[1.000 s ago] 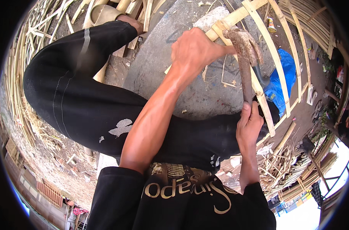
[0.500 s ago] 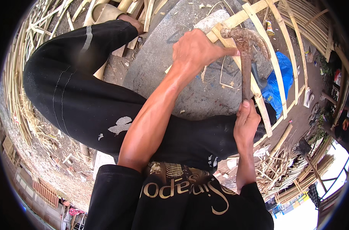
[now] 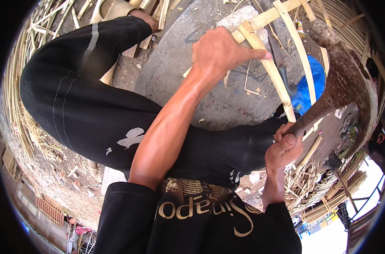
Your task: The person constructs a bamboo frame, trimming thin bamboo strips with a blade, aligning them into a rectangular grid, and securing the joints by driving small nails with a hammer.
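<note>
My left hand (image 3: 220, 51) is closed around the end of a slatted bamboo frame (image 3: 264, 19), its thumb stretched along one pale strip (image 3: 275, 79). A joint of overlapping strips lies just beyond that thumb. In my right hand (image 3: 284, 149) is the handle of a rusty claw hammer (image 3: 338, 63). The hammer is raised, its head close to the camera at the right, well apart from the bamboo. Whatever the left fingers wrap underneath is hidden by the back of the hand.
A grey concrete slab (image 3: 171, 63) lies under the frame. Beside it are a blue plastic bag (image 3: 307, 91) and a dark tool handle (image 3: 289, 86). Bamboo sticks (image 3: 17, 101) are piled at the left, with more scraps at the lower right. A tan sandal (image 3: 116, 10) is on my foot.
The hammer has swung up and to the right, away from the bamboo strip and toward the camera. My left hand has shifted only slightly and keeps its grip.
</note>
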Available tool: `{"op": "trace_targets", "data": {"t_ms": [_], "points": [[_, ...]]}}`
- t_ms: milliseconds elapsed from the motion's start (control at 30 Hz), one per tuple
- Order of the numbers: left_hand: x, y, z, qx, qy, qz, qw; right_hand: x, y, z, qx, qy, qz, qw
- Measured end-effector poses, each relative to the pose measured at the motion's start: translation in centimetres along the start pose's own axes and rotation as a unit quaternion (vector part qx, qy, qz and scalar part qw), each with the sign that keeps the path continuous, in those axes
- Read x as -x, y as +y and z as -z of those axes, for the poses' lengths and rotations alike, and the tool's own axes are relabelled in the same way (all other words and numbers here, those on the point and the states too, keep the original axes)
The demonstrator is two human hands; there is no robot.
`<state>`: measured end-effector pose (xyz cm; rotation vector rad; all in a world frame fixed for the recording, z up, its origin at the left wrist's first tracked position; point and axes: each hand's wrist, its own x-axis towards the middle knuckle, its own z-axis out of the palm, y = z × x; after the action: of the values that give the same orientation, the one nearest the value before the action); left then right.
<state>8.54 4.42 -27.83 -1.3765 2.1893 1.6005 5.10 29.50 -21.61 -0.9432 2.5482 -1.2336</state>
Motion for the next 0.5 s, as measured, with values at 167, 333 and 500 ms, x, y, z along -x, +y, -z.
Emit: {"op": "trace_targets", "data": {"t_ms": [167,333,500], "points": [[0.0,0.1,0.0,0.002,0.012,-0.001,1.000,-0.8,0.6,0.1,0.115,-0.055,-0.084,0.988],[-0.1,0.0,-0.2,0.011,0.003,-0.005,1.000,1.0,1.5,-0.7,0.006,-0.019,-0.043,0.999],[-0.4,-0.7,-0.8,0.010,0.047,-0.040,0.998,1.2,1.2,-0.4,-0.020,-0.041,-0.089,0.995]]}}
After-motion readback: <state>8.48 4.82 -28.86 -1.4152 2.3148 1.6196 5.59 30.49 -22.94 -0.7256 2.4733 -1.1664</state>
